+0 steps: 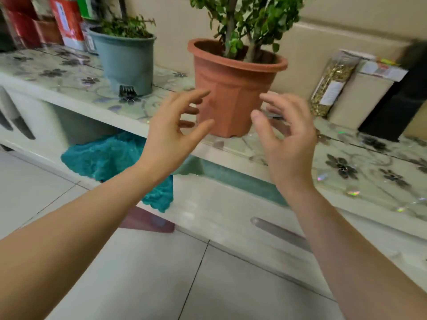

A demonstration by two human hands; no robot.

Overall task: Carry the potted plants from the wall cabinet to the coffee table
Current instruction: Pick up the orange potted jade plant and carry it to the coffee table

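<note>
Two potted plants are seen on the wall cabinet [69, 86]: a terracotta pot [233, 93] set close to the front edge, upright with its stems rising vertically, and a grey-green pot [126, 63] further back to its left, also upright, with bare patterned top between them. The left hand [172, 130] and right hand [286, 132] are held spread and empty, fingers curled, on either side of the terracotta pot and just short of it. Open tiled floor [161, 273] is left below the cabinet front.
</note>
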